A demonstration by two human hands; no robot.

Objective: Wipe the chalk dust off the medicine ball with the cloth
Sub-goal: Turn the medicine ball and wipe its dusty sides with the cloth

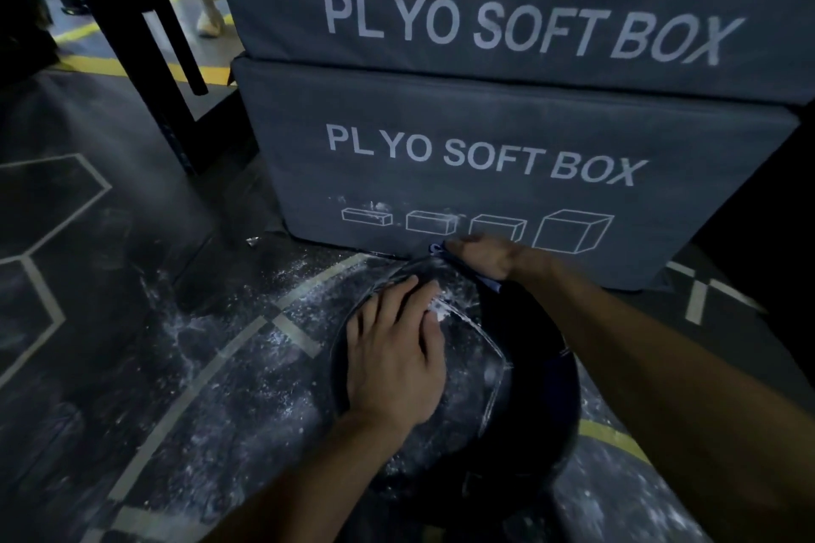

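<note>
The big, round, black leather medicine ball (pixel 463 370) sits on the dark, chalk-speckled rubber floor (pixel 198 366) directly below both hands, just in front of the lower grey padded plyo box (pixel 485 172). The left hand (pixel 397 362) lies flat on the ball's near-left crown, fingers straight and spread – steadying, not gripping. The right hand (pixel 483 260) is at the far top edge, pressing a dark blue cloth (pixel 467 267) against the ball; how tightly its fingers curl I cannot tell. A white chalk patch (pixel 445 306) lies between the two hands, nearer the left fingertips – so the cloth probably has to sweep back towards the person. There are no containers here.
</note>
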